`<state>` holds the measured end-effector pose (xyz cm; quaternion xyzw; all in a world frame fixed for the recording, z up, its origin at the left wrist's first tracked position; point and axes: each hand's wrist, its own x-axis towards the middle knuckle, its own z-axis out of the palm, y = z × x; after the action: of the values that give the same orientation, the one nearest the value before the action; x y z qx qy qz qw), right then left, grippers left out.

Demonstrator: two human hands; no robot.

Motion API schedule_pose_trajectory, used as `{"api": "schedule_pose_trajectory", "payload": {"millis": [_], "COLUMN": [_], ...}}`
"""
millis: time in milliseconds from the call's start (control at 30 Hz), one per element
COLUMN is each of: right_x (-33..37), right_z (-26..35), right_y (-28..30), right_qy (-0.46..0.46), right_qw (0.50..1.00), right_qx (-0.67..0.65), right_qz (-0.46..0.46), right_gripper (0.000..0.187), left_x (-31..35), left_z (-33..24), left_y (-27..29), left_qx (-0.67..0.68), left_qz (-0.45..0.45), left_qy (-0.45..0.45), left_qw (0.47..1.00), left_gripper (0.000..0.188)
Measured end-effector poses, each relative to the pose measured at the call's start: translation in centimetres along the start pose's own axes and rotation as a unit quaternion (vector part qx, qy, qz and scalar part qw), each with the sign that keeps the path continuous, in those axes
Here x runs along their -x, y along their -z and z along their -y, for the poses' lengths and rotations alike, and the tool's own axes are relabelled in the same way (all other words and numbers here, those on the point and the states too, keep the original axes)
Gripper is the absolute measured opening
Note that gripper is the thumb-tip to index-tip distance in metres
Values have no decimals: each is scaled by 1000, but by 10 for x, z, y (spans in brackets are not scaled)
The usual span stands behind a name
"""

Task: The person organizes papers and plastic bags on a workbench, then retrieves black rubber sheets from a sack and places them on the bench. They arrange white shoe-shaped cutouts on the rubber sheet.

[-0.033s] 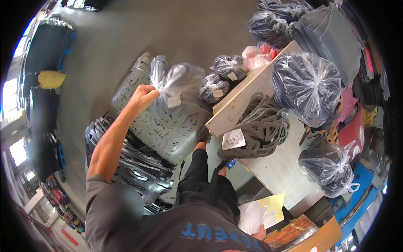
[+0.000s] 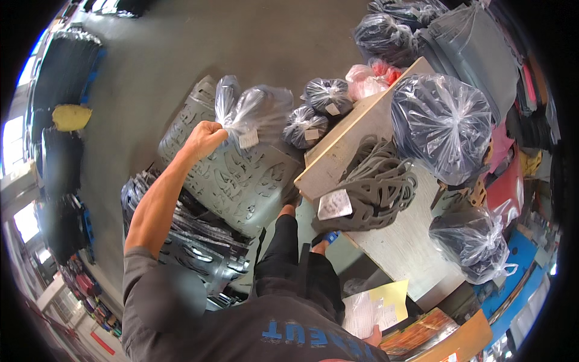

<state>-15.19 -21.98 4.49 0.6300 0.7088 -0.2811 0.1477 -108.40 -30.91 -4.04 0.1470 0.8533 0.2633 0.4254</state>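
Your L hand (image 2: 208, 140) is up & out in front, fist closed on the gathered end of a clear bag (image 2: 264, 111). L arm (image 2: 154, 205) reaches fwd & slightly inward, elbow nearly straight, wrist about in line w/ forearm, fingers curled tight. Bag bulges out to the R of your fist, w/ a white tag (image 2: 248, 139) on its near side, above the grey cut-out sheets (image 2: 232, 193); can't tell if it touches them.

Your R hand (image 2: 375, 336) is low, close by your R side, gripping the papers (image 2: 360, 314) at their near edge, white sheet + yellow one. Only pt of that hand shows; R forearm's mostly out of sight.

Two small bags (image 2: 327, 96) (image 2: 304, 127) sit just R of yours, btwn it & the bench (image 2: 392, 253). Grey bundle (image 2: 380, 193) lies on the bench.
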Motion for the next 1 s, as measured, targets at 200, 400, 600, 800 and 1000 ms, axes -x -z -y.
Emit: {"api": "schedule_pose_trajectory", "payload": {"millis": [200,400,600,800,1000], "right_x": [42,50,31,20,24], "right_z": [3,74,108,108,97], "right_y": [10,15,17,16,22], "right_qy": [-342,-405,-422,-389,-188], "right_qw": [903,904,902,915,968], "right_qx": [-244,-136,-89,-87,91], "right_qz": [-87,-20,25,64,137], "right_gripper": [55,51,47,43,39], "left_x": [-166,-258,-341,-329,-208], "left_z": [74,117,142,149,207], "left_y": [-57,-110,-149,-172,-178], "left_qx": [-340,-413,-194,2,-181], "left_qz": [4,82,6,-93,-111], "left_qy": [-64,-65,-53,71,11], "left_qw": [938,905,979,993,977], "left_gripper": [33,37,46,51,47]}}
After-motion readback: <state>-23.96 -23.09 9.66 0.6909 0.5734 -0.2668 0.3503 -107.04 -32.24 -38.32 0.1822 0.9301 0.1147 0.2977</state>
